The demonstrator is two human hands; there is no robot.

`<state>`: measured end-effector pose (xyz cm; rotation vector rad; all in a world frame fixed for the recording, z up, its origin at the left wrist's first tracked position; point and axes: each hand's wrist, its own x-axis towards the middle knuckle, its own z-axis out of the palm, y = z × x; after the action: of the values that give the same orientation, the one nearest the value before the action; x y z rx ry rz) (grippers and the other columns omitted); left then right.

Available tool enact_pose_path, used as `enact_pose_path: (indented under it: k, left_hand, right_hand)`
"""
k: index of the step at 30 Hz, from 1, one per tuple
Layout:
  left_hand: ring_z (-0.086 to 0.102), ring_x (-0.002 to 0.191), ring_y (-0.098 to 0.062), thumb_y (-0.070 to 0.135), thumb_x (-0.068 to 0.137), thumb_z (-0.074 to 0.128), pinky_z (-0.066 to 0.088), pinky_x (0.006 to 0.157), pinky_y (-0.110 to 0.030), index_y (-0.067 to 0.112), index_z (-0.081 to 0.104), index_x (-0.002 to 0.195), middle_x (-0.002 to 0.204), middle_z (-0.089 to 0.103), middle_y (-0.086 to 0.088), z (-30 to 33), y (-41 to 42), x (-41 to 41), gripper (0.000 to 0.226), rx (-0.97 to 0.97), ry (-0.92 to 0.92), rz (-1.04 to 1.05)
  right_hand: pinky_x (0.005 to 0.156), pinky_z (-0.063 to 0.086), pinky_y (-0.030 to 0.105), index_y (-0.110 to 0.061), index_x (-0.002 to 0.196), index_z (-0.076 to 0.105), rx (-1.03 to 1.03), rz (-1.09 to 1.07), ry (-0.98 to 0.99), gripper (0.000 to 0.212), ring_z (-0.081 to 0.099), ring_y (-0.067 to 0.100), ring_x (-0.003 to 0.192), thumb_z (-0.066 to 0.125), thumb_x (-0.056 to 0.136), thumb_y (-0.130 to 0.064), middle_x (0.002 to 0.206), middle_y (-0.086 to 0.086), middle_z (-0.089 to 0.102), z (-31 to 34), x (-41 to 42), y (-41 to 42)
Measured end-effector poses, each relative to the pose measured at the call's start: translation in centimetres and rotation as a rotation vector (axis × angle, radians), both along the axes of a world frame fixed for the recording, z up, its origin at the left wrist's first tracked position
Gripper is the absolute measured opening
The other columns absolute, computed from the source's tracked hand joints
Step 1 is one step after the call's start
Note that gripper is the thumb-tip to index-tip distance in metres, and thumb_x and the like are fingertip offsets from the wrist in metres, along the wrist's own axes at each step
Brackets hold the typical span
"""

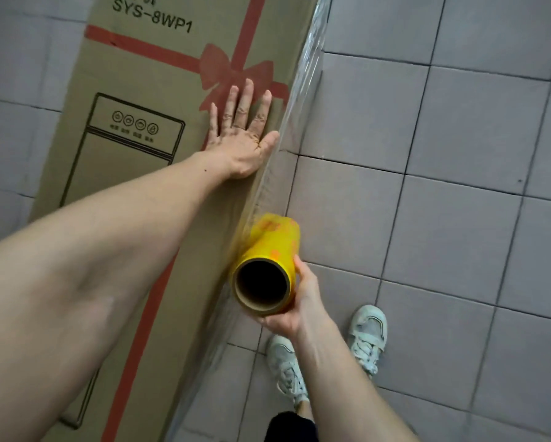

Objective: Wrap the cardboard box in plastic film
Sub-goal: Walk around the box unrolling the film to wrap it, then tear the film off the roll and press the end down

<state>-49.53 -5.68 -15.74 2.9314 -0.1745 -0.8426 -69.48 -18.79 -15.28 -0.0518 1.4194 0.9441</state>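
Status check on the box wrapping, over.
Left hand flat on the box. Right hand grips the film roll, film stretched along the box edge. Nothing in the way.

Tiled floor (459,154) lies open rightward (cardboard box (159,154) walls off the left).

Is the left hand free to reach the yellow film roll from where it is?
Probably yes: the left hand lies flat on the cardboard box, holding nothing, with nothing between it and the film roll the right hand grips.
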Motion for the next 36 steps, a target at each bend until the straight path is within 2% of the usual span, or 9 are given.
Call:
enact_pose_path:
  k: [5, 9, 12, 14, 18, 21, 28, 32, 36]
  left_hand:
    - [-0.029, 0.146, -0.020, 0.054, 0.102, 0.018, -0.019, 0.116, -0.050, 0.033, -0.019, 0.153, 0.159, -0.033, 0.001, -0.5, 0.4, -0.1, 0.066, -0.005, -0.040, -0.009]
    - [-0.029, 0.146, -0.020, 0.055, 0.102, 0.016, -0.020, 0.114, -0.049, 0.034, -0.020, 0.152, 0.158, -0.033, 0.001, -0.5, 0.4, -0.2, 0.065, -0.001, -0.075, -0.010]
    - [-0.029, 0.146, -0.021, 0.055, 0.102, 0.016, -0.019, 0.115, -0.051, 0.034, -0.019, 0.153, 0.158, -0.033, 0.001, -0.7, 0.0, -0.4, 0.065, 0.004, -0.090, 0.003]
    - [-0.030, 0.145, -0.021, 0.055, 0.102, 0.015, -0.018, 0.116, -0.052, 0.034, -0.019, 0.153, 0.158, -0.033, 0.001, -0.7, -0.2, -0.5, 0.065, 0.013, -0.093, 0.021]
    - [-0.029, 0.146, -0.020, 0.055, 0.102, 0.015, -0.016, 0.117, -0.053, 0.034, -0.018, 0.153, 0.159, -0.032, 0.002, -0.5, -0.6, -0.7, 0.064, 0.037, -0.093, 0.041]
    - [-0.027, 0.147, -0.020, 0.053, 0.102, 0.015, -0.015, 0.118, -0.052, 0.034, -0.017, 0.153, 0.160, -0.030, 0.002, -0.3, -0.8, -0.9, 0.063, 0.051, -0.118, 0.060]
    - [-0.025, 0.147, -0.019, 0.054, 0.103, 0.017, -0.015, 0.118, -0.049, 0.039, -0.014, 0.153, 0.160, -0.028, 0.004, 0.3, -1.1, -1.4, 0.061, 0.032, -0.136, 0.115]
    - [-0.025, 0.147, -0.018, 0.057, 0.102, 0.015, -0.015, 0.118, -0.049, 0.037, -0.015, 0.153, 0.160, -0.028, 0.004, 0.4, -0.7, -3.1, 0.063, 0.023, -0.179, 0.155]
    - [-0.025, 0.147, -0.015, 0.066, 0.094, 0.015, -0.015, 0.119, -0.045, 0.029, -0.016, 0.154, 0.160, -0.027, 0.004, 1.6, -0.6, -8.5, 0.077, -0.018, -0.113, 0.241]
  right_hand:
    - [0.085, 0.048, 0.065, -0.003, 0.134, 0.049, 0.117, -0.112, 0.016, 0.072, 0.059, 0.049, 0.111, 0.062, 0.083, -0.052, 0.126, 0.029, 0.061, -0.4, -1.8, -0.1]
    - [0.095, 0.040, 0.069, -0.003, 0.131, 0.038, -0.151, 0.360, -0.171, 0.049, 0.056, 0.048, 0.114, 0.054, 0.094, -0.030, 0.132, 0.024, 0.049, -0.6, 1.9, -1.5]
    - [0.092, 0.045, 0.065, -0.007, 0.098, 0.056, -0.362, 0.783, -0.419, 0.017, 0.063, 0.036, 0.084, 0.043, 0.094, -0.017, 0.091, 0.018, 0.059, -0.2, 5.9, -1.9]
    - [0.094, 0.041, 0.070, -0.009, 0.091, 0.053, -0.285, 0.946, -0.452, 0.023, 0.063, 0.041, 0.096, 0.047, 0.095, -0.031, 0.093, 0.018, 0.060, -0.6, 7.8, -0.6]
    - [0.092, 0.045, 0.065, -0.014, 0.116, 0.052, -0.141, 1.017, -0.342, 0.079, 0.063, 0.042, 0.103, 0.080, 0.061, -0.064, 0.115, 0.019, 0.065, -1.7, 7.4, 1.4]
    - [0.090, 0.051, 0.053, -0.008, 0.105, 0.051, -0.061, 0.792, -0.292, 0.066, 0.066, 0.032, 0.084, 0.072, 0.074, -0.062, 0.095, 0.017, 0.068, -1.8, 3.9, 0.7]
    - [0.102, 0.045, 0.055, -0.010, 0.127, 0.061, 0.134, 0.261, -0.260, 0.068, 0.063, 0.038, 0.112, 0.055, 0.085, -0.064, 0.115, 0.021, 0.070, -4.3, -3.9, -0.6]
    - [0.090, 0.051, 0.056, -0.010, 0.134, 0.053, 0.295, 0.389, -0.447, 0.075, 0.060, 0.042, 0.117, 0.050, 0.085, -0.067, 0.127, 0.024, 0.063, -6.1, -4.0, -0.4]
    - [0.078, 0.056, 0.045, -0.008, 0.144, 0.042, 0.471, 0.828, -0.726, 0.102, 0.065, 0.032, 0.112, 0.031, 0.078, -0.085, 0.129, 0.020, 0.060, -8.5, -3.1, -3.1]
